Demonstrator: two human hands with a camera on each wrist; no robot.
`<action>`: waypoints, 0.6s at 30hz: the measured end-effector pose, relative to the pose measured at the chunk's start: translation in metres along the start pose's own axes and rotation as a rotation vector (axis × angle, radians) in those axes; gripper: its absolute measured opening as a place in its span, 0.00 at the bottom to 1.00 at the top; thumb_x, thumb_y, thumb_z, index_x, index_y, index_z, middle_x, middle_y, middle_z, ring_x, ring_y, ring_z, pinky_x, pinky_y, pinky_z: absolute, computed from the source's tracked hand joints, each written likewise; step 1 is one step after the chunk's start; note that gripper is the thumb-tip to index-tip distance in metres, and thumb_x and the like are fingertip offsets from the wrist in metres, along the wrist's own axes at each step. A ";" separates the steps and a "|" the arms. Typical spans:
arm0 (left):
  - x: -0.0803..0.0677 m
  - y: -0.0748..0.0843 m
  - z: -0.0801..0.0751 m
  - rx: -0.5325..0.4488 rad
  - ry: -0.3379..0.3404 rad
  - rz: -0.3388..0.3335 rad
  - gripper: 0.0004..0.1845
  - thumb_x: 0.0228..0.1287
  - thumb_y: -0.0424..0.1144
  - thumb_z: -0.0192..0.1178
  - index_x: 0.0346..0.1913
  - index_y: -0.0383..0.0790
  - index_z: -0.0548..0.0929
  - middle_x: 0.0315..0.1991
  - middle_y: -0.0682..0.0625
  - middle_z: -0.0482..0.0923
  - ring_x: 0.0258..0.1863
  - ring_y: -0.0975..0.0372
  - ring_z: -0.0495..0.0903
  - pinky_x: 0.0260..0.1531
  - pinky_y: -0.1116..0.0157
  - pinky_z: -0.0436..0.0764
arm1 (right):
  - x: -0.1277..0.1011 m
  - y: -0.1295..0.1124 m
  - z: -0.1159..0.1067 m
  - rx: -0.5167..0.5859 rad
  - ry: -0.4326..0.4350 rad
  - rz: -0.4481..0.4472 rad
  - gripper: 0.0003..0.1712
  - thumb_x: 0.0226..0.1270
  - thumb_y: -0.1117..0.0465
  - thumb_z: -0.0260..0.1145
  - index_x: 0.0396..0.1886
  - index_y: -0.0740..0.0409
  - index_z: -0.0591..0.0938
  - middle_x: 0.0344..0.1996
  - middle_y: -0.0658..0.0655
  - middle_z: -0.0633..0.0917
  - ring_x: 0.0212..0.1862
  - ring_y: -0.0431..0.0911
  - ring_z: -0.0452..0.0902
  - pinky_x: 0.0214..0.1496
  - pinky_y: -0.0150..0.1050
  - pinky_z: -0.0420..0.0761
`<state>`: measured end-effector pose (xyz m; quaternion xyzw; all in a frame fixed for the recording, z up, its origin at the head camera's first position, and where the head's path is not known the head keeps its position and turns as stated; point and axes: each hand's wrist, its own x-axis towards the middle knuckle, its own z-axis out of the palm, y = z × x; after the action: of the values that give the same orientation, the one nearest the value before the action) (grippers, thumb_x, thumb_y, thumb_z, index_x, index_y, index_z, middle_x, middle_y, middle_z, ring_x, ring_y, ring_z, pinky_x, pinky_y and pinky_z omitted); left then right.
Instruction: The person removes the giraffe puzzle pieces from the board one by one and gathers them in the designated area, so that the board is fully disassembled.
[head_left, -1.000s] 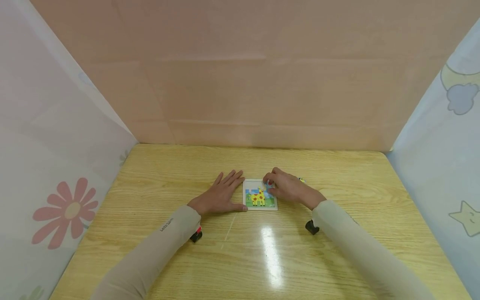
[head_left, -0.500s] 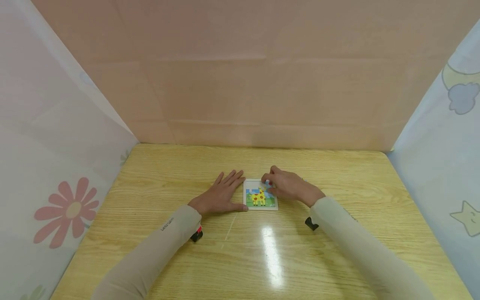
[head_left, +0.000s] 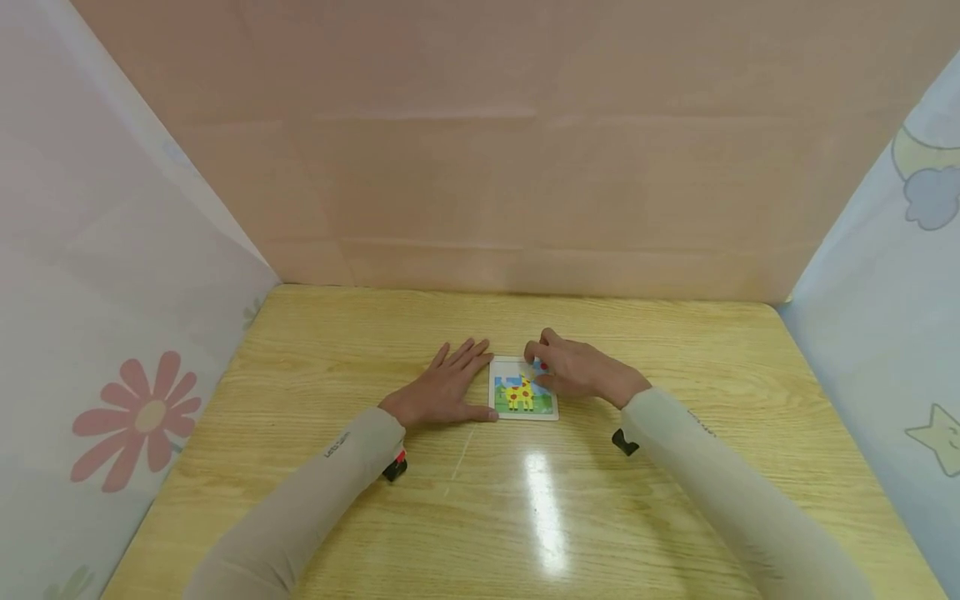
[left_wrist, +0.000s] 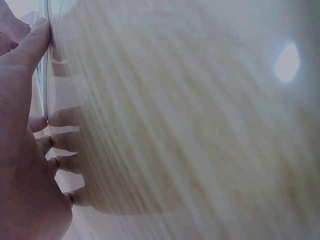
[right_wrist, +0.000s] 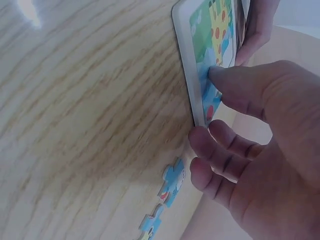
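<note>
A white-framed jigsaw tray (head_left: 525,418) lies on the wooden table, its giraffe picture (head_left: 519,395) partly filled in and pale bare backing showing along the top. Beside it my left hand (head_left: 441,392) is spread flat, thumb and forefinger at the tray's left edge. My right hand (head_left: 576,368) reaches over the upper right corner, with thumb and bent fingers on a blue jigsaw piece (right_wrist: 210,111) with a red spot. In the right wrist view the thumb (right_wrist: 235,82) presses down on the blue part of the picture while other fingertips (right_wrist: 200,137) hang by the frame's corner.
Two loose jigsaw pieces, one blue (right_wrist: 172,182) and one blue and yellow (right_wrist: 150,222), lie on the table under the right hand. Patterned side panels (head_left: 142,250) and a tan back panel (head_left: 525,167) enclose the table (head_left: 337,333).
The right hand stays at the tray's corner with only slight finger shifts on the piece. A loose piece seen past that hand earlier is now hidden. The left hand holds its place.
</note>
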<state>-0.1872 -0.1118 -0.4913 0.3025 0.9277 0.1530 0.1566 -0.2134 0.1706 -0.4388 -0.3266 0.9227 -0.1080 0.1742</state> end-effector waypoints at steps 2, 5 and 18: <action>0.000 0.000 0.000 0.001 0.002 0.000 0.58 0.67 0.79 0.55 0.88 0.49 0.48 0.91 0.53 0.33 0.90 0.55 0.32 0.88 0.42 0.35 | 0.001 0.000 0.000 0.015 0.005 0.002 0.16 0.79 0.55 0.68 0.60 0.50 0.77 0.51 0.56 0.77 0.40 0.45 0.77 0.42 0.40 0.82; 0.001 -0.001 0.000 0.002 0.004 0.001 0.59 0.67 0.79 0.55 0.88 0.49 0.49 0.91 0.53 0.34 0.90 0.55 0.32 0.88 0.42 0.35 | 0.001 0.000 0.001 0.036 0.016 0.009 0.18 0.78 0.55 0.69 0.60 0.52 0.77 0.50 0.55 0.78 0.40 0.45 0.77 0.44 0.42 0.84; -0.001 0.001 -0.001 -0.005 0.011 0.005 0.58 0.67 0.77 0.57 0.88 0.47 0.51 0.91 0.52 0.36 0.90 0.54 0.34 0.88 0.41 0.35 | 0.000 0.002 0.008 0.108 0.094 0.026 0.20 0.76 0.56 0.72 0.61 0.56 0.81 0.50 0.55 0.77 0.46 0.46 0.80 0.50 0.43 0.86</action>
<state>-0.1858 -0.1118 -0.4894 0.3034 0.9275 0.1572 0.1518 -0.2109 0.1715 -0.4468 -0.2992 0.9269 -0.1704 0.1493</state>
